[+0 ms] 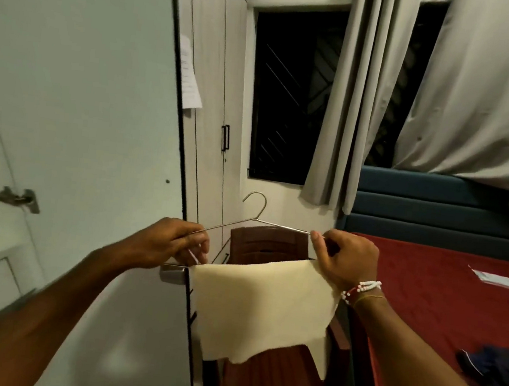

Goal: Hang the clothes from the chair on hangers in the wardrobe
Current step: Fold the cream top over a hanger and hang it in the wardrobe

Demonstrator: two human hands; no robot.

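Gripping the wire hanger [285, 226] in left hand [175, 242] and right hand [348, 259] — both curled round its ends. Centre the cream cloth [261, 306], level.

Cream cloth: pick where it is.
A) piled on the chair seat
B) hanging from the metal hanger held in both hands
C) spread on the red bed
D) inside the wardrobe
B: the cream cloth hangs from the metal hanger, whose ends the left hand and right hand grip, in front of the chair.
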